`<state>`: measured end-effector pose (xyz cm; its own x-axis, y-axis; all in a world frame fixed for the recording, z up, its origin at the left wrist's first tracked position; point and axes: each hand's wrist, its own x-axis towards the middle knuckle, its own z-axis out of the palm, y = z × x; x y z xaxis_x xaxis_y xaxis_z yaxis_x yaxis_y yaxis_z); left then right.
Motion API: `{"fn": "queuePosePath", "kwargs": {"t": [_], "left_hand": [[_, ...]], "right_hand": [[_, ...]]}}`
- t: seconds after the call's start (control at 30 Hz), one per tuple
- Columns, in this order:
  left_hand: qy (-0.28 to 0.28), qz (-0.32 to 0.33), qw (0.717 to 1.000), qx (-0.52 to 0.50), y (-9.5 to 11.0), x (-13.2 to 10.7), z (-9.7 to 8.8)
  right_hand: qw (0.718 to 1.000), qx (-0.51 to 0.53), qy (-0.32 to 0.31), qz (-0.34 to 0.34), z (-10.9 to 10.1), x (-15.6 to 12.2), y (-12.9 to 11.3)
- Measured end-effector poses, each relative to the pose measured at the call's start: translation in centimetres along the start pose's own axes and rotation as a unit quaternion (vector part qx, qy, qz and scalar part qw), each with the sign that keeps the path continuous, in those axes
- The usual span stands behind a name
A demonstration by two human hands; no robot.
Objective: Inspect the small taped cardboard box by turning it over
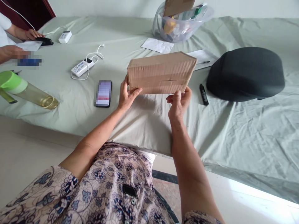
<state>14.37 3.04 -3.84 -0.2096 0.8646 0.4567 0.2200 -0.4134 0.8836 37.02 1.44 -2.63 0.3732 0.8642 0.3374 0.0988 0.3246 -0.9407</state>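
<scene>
A brown cardboard box [158, 74] is held up tilted over the cloth-covered table, its long ribbed side facing me. My left hand [127, 96] grips the lower left corner, thumb on the front face and fingers behind the left end. At the lower right corner, my right hand [178, 101] pinches the box's edge between thumb and fingers. Left of the box lies a phone [104, 94] with a lit, blurred screen. A black marker [204, 94] rests on the cloth to the right of my right hand.
A dark rounded case [246, 74] stands at right. Behind the box are a filled clear plastic basket [178, 32], folded white paper [157, 45] and a sheet with a pen [204, 59]. At left are a white power strip [81, 67], a green-lidded bottle [30, 90] and another person's hands [14, 53].
</scene>
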Motion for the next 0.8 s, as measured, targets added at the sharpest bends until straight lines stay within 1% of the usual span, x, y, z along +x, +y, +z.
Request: {"fn": "queuePosePath", "kwargs": {"t": [0.07,0.17,0.33,0.43,0.53,0.63,0.7,0.8], "left_hand": [[-0.024,0.024,0.999,0.009,0.1,-0.2,0.3],[-0.032,0.053,0.998,0.032,0.4,-0.7,0.8],[-0.018,0.042,0.998,0.047,0.9,-1.5,1.1],[-0.015,0.039,0.998,0.050,0.8,-1.7,1.3],[-0.008,0.038,0.998,0.050,0.6,-1.7,1.2],[-0.008,0.024,0.998,0.054,0.5,-1.5,1.1],[-0.009,0.014,0.998,0.055,0.5,-1.3,0.9],[-0.005,0.016,0.999,0.051,0.6,-1.0,0.6]], "right_hand": [[1.000,-0.015,-0.015,-0.015,0.3,-0.2,0.3],[0.999,-0.042,-0.012,-0.032,0.9,-0.9,0.3],[0.997,-0.056,0.012,-0.056,1.9,-1.9,0.0],[0.997,-0.055,0.012,-0.050,2.1,-1.9,0.2],[0.998,-0.063,0.014,-0.022,2.0,-1.9,0.5],[0.997,-0.070,0.012,0.010,1.6,-1.6,0.3],[0.997,-0.079,0.014,0.006,1.2,-1.3,0.0],[0.992,-0.115,0.041,-0.028,0.3,-0.7,-0.3]]}}
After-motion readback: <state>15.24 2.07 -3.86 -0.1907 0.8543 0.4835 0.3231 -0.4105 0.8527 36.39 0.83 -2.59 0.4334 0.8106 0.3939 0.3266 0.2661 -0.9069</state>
